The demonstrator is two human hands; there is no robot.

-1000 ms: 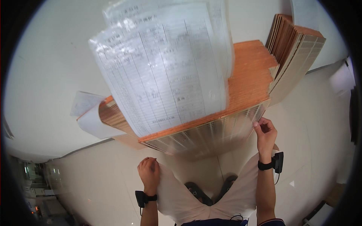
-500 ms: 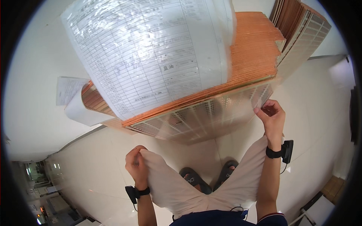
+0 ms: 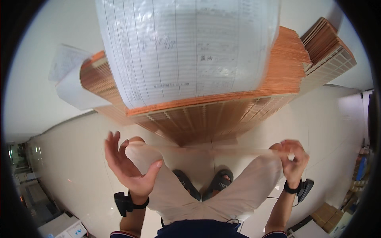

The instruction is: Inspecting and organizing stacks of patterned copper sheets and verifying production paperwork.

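My right hand (image 3: 293, 156) is closed in a pinch on the right end of a thin flat panel (image 3: 222, 150), seen almost edge-on and smeared by motion above my knees. My left hand (image 3: 133, 170) is open near my left knee, thumb and fingers spread, holding nothing. In front of me stands a tall stack of orange-edged circuit board panels (image 3: 283, 71), their front face patterned in rows. On top lies a printed form in a clear plastic sleeve (image 3: 178, 51).
A second bundle of boards (image 3: 329, 47) leans at the far right. At the left, another stack (image 3: 97, 75) has a white sheet (image 3: 75, 91) curled around it. Cardboard boxes (image 3: 327, 216) stand at the lower right, and a white box (image 3: 65, 230) at the lower left.
My right hand has moved down and slightly right, bringing the thin panel away from the stack's front toward my knees. My left hand has left my knee and spread open. The view has shifted.
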